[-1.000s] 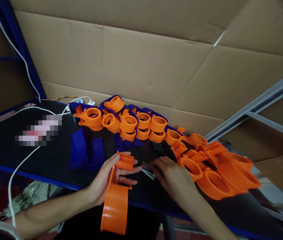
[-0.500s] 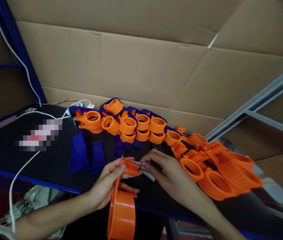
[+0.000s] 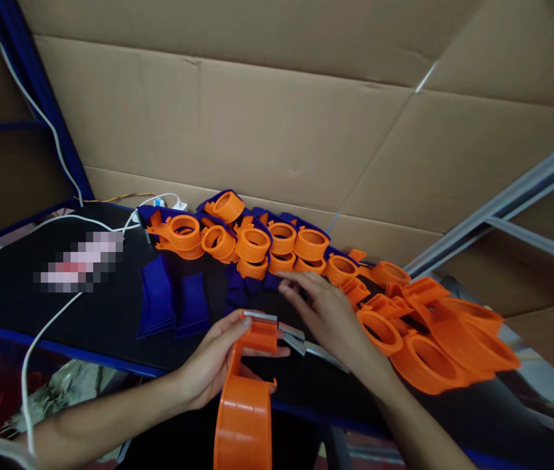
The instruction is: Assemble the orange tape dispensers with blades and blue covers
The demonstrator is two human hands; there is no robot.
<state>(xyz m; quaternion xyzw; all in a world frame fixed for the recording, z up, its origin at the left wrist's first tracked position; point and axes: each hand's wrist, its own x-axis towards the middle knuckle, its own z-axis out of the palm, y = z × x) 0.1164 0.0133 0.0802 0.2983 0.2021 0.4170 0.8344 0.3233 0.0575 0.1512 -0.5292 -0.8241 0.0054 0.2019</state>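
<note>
My left hand (image 3: 215,362) is closed around the arm of an orange tape dispenser (image 3: 245,418), whose round hub hangs below the palm. Along the dispenser's top end sits a toothed metal blade (image 3: 261,316), with my thumb close to its left end. Several flat metal strips (image 3: 325,356) lie on the table just right of that end, partly under my right forearm. My right hand (image 3: 318,307) is over the table beyond the strips, fingers stretched forward and apart, with nothing visible in them. Its fingertips are near small dark blue pieces (image 3: 252,284).
Orange dispensers with blue parts (image 3: 253,244) are stacked along the cardboard wall (image 3: 257,130). More orange dispensers (image 3: 426,356) are piled at the right. Stacked blue curved plates (image 3: 156,297) lie left of my hands. A white cable (image 3: 29,352) crosses the table's left edge.
My right hand has left the dispenser's end and moved forward, its fingers opening. The toothed blade now sits along the dispenser's top. My left hand has turned the dispenser slightly.
</note>
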